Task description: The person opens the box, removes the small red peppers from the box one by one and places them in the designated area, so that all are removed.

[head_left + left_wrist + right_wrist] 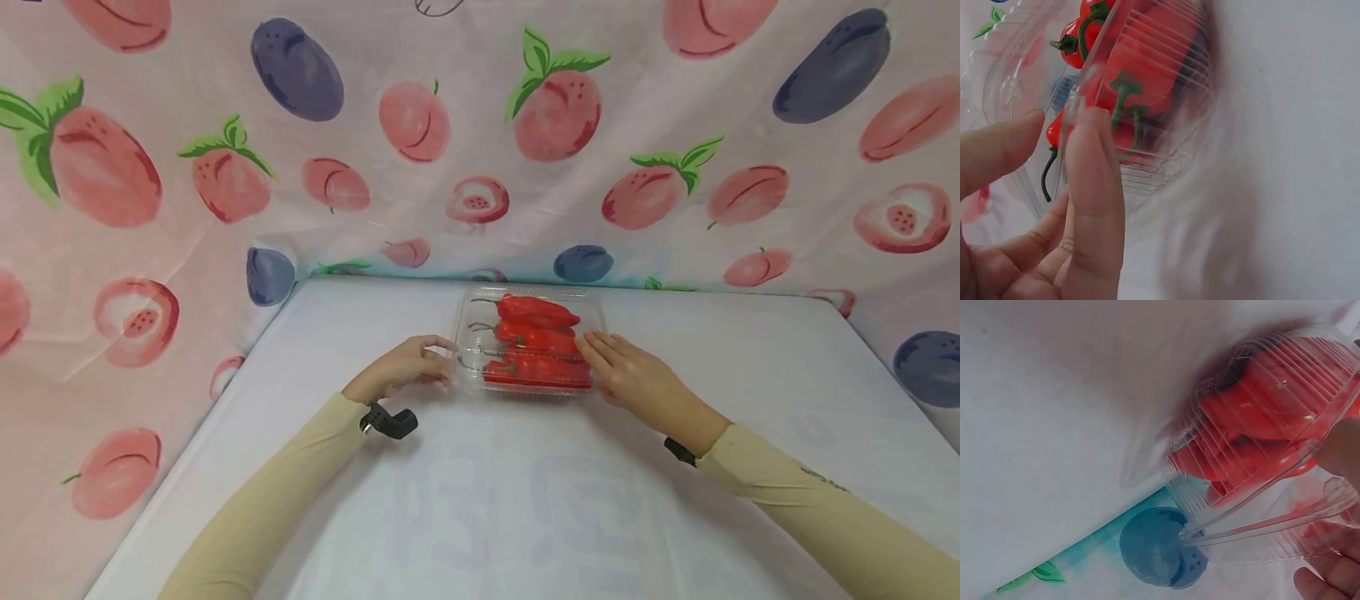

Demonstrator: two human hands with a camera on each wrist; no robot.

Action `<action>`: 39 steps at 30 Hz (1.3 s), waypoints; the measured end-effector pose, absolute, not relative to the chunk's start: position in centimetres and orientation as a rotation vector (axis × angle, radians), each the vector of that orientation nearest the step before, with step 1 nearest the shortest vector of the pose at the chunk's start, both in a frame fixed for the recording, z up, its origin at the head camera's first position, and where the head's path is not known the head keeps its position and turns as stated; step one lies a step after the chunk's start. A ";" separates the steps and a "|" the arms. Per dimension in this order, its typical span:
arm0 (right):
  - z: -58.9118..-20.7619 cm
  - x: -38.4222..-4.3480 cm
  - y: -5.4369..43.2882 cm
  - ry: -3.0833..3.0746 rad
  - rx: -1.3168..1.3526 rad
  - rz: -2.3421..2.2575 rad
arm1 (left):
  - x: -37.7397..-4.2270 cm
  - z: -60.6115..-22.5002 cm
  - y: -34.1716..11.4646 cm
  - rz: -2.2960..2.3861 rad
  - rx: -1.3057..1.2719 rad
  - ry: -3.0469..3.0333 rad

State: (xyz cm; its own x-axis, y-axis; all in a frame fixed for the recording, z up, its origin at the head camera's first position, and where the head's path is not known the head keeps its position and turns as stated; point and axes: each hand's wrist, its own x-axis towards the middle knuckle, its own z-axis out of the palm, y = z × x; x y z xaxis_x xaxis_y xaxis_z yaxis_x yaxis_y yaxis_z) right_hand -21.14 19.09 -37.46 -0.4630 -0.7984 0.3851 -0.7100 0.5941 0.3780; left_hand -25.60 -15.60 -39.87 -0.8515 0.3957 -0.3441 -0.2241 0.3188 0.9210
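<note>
A clear plastic clamshell container [467,317] lies near the back of the table with several red peppers [536,312] inside, their green stems toward the left. My left hand [405,367] is at its left side; in the left wrist view the thumb [1091,156] and a finger [1010,147] close in on the rim from either side. On the opposite side my right hand [633,375] grips the edge, fingers over the lid. Seen from the right wrist, the lid [1260,540] and the ribbed base [1204,481] stand slightly apart, with the thumb [1341,450] at the base's rim.
A white cloth covers the table [525,483]. Behind and to the left hangs a pink curtain [465,75] printed with fruit, meeting the table's back edge just beyond the container. Dark wrist cameras [393,422] are strapped to both wrists.
</note>
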 end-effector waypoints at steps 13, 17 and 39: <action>-37.5 -22.0 19.6 -2.193 1.198 0.005 | -27.7 -40.2 -15.6 1.672 0.163 2.075; -37.2 -22.4 19.7 -2.196 1.166 0.202 | -27.7 -40.1 -15.4 1.692 0.158 2.036; -33.9 -25.7 21.7 -2.443 0.884 1.095 | -27.1 -39.8 -15.0 1.714 0.094 2.000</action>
